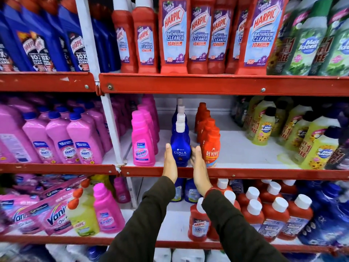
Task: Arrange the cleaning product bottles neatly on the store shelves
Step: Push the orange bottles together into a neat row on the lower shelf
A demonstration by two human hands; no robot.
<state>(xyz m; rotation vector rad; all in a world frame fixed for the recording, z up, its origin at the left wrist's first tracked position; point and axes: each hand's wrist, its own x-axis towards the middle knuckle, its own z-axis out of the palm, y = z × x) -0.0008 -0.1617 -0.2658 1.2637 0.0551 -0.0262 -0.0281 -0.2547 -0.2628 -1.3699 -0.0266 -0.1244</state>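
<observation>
A row of blue Ujala bottles (180,148) with white caps stands front to back on the middle shelf (245,173). My left hand (170,161) lies flat against the left side of the front bottle. My right hand (200,165) lies flat against its right side, fingers straight. Both palms press the bottle between them. A row of pink Vanish bottles (142,144) stands just left of it. A row of red Revive bottles (210,146) stands just right, close to my right hand.
Red Harpic bathroom cleaner bottles (174,35) fill the top shelf, blue Harpic ones (37,38) to the left. Yellow Max Kleen bottles (319,146) crowd the middle shelf's right end, bare white shelf beside them. Pink Shakti bottles (62,140) sit left. Red Harpic bottles (264,214) stand below.
</observation>
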